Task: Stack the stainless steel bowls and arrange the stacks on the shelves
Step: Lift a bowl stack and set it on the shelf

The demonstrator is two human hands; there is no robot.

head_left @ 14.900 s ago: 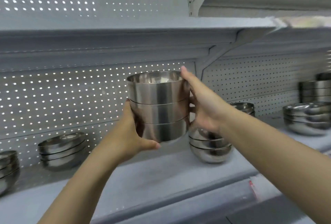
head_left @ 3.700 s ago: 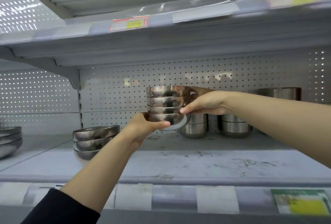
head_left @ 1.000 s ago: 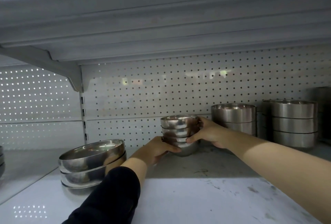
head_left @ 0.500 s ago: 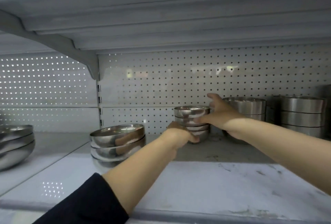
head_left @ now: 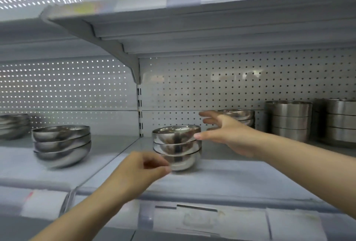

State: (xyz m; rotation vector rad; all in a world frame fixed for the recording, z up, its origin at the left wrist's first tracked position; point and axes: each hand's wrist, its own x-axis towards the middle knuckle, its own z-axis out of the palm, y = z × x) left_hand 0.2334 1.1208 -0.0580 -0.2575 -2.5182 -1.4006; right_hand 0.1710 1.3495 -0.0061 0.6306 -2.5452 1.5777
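Stack of small bowls [head_left: 176, 145] upright on shelf [head_left: 221, 175], mid-depth, between hands. Right hand [head_left: 229, 134] spread, thumb tip at top rim, nearer. Left hand [head_left: 138, 171] near-left of base, loosely curled, holding nothing; contact unclear.

So there's a three-bowl stack [head_left: 176, 147] sitting on the shelf [head_left: 231, 179], mid-frame. Left hand [head_left: 138, 171] is in front of it, right hand [head_left: 229, 134] just to its right. Another stack [head_left: 61, 145] sits off to the left, a smaller stack [head_left: 242, 117] behind the right hand, and taller stacks [head_left: 289, 121] far right by the back panel.
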